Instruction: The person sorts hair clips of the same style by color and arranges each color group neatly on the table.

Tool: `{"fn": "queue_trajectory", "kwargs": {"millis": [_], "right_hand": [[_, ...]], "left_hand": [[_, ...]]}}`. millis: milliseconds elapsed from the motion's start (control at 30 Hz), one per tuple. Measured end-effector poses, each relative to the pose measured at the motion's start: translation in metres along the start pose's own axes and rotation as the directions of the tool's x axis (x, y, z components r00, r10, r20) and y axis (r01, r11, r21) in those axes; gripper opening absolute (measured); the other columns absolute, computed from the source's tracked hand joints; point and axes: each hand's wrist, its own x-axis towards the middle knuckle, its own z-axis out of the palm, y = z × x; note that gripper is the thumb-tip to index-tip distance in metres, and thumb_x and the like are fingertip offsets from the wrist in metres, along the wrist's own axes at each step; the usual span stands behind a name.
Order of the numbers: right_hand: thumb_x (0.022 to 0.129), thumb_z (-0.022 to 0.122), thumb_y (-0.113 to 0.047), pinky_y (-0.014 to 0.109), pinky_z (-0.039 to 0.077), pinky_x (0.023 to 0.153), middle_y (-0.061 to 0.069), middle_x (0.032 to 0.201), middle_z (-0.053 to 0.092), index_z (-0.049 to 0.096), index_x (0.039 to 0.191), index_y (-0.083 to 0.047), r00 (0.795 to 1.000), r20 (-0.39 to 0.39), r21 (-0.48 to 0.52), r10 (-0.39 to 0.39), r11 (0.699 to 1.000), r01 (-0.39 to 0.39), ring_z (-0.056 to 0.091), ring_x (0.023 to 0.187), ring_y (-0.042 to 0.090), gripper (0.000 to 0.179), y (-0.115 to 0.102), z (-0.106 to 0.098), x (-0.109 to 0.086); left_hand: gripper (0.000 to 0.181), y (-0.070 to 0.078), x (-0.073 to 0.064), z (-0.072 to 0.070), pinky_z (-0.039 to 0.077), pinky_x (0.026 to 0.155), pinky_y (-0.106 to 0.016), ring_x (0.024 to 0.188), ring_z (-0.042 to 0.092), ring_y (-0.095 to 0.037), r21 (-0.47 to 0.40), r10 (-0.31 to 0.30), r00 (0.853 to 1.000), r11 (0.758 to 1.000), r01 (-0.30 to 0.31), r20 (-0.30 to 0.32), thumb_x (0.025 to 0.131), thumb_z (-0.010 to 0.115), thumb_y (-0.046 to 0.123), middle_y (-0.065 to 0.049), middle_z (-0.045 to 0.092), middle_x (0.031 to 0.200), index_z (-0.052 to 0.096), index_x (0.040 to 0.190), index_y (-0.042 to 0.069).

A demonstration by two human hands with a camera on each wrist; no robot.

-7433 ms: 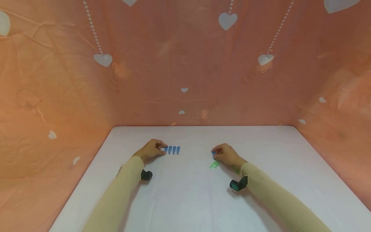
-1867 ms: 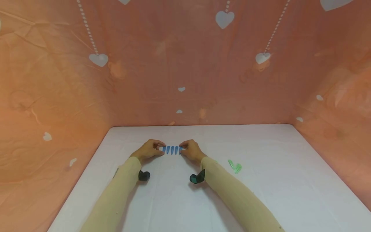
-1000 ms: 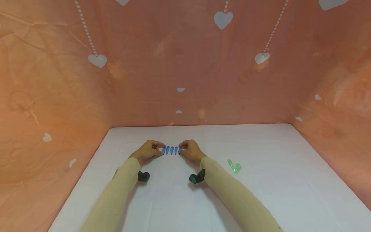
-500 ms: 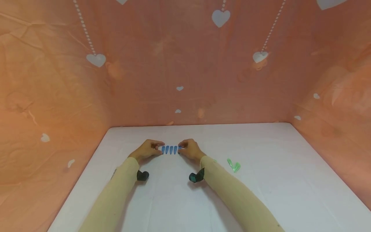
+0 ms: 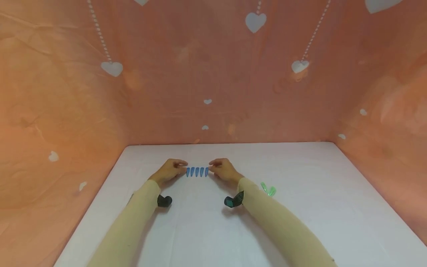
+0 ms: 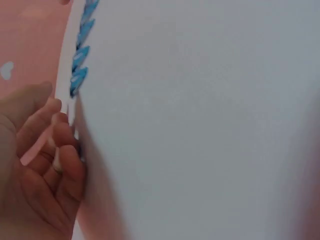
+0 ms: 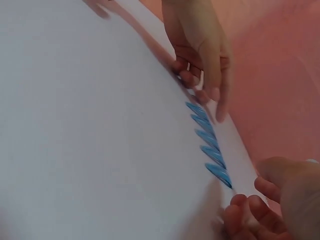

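Observation:
Several blue snap hair clips (image 5: 197, 172) lie side by side in an evenly spaced row on the white table, narrow ends toward me. My left hand (image 5: 169, 171) is at the left end of the row, thumb and forefinger apart with nothing between them. At the opposite end, my right hand (image 5: 225, 171) is just beside the last blue clip, fingers loosely bent and holding nothing. In the right wrist view, the blue clips (image 7: 210, 141) stretch between the left hand (image 7: 200, 45) and the right hand (image 7: 280, 200), both apart from them.
Green snap hair clips (image 5: 272, 191) lie on the white table (image 5: 200, 230) to the right, partly behind the right forearm. Black wrist cameras (image 5: 165, 201) sit on both sleeves. An orange-pink curtain with white hearts (image 5: 255, 23) surrounds the table's back and sides.
Earlier the right hand brought a blue clip from beside the green ones to the row's right end. It has now let go and drawn slightly right; the left fingers have eased off the left end.

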Motion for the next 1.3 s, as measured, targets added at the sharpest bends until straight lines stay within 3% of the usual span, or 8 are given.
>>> {"fn": "queue_trajectory", "kwargs": {"millis": [167,400,567,933,1300], "right_hand": [[0.099,0.061,-0.017,0.023,0.050,0.068,0.017,0.119,0.063,0.064,0.130,-0.001,1.000,0.003,-0.010,-0.028,1.000,0.028,0.060,0.074,0.014,0.035,-0.001,-0.020,-0.008],[0.101,0.059,-0.015,0.026,0.054,0.069,0.021,0.129,0.064,0.062,0.133,0.003,0.996,0.021,-0.093,-0.084,0.992,0.085,0.065,0.082,0.020,0.036,-0.005,-0.050,-0.024],[0.102,0.058,-0.015,0.029,0.056,0.074,0.024,0.133,0.062,0.060,0.133,0.006,0.993,0.038,-0.127,-0.109,0.985,0.113,0.068,0.093,0.030,0.037,-0.006,-0.066,-0.037],[0.102,0.059,-0.015,0.031,0.054,0.070,0.027,0.127,0.062,0.060,0.131,0.008,0.988,0.034,-0.138,-0.152,0.978,0.155,0.067,0.089,0.033,0.037,0.008,-0.090,-0.062],[0.102,0.059,-0.015,0.035,0.057,0.067,0.029,0.125,0.063,0.059,0.132,0.009,0.988,0.020,-0.155,-0.154,0.976,0.155,0.069,0.084,0.030,0.038,0.027,-0.116,-0.089]], "left_hand": [[0.037,0.007,-0.004,-0.005,0.046,0.081,-0.026,0.096,0.054,-0.020,0.020,0.008,1.000,1.000,-0.008,-0.011,0.103,0.058,0.021,-0.011,0.054,0.115,0.060,0.137,0.008],[0.036,0.026,-0.008,-0.007,0.046,0.063,-0.025,0.068,0.052,-0.015,0.119,0.122,0.993,0.986,-0.120,-0.007,0.103,0.055,0.015,-0.016,0.057,0.109,0.059,0.136,0.000],[0.035,0.033,-0.007,-0.001,0.052,0.063,-0.027,0.071,0.057,-0.017,0.174,0.160,0.987,0.972,-0.158,0.003,0.102,0.058,0.016,-0.015,0.060,0.106,0.061,0.134,0.002],[0.031,0.046,-0.012,0.031,0.051,0.058,-0.027,0.068,0.059,-0.019,0.181,0.252,0.965,0.948,-0.262,0.072,0.100,0.060,0.013,-0.014,0.063,0.100,0.065,0.129,0.002],[0.031,0.055,-0.027,0.071,0.048,0.053,-0.028,0.063,0.055,-0.017,0.073,0.328,0.927,0.936,-0.346,0.183,0.100,0.058,0.012,-0.018,0.064,0.100,0.066,0.128,0.002]]}}
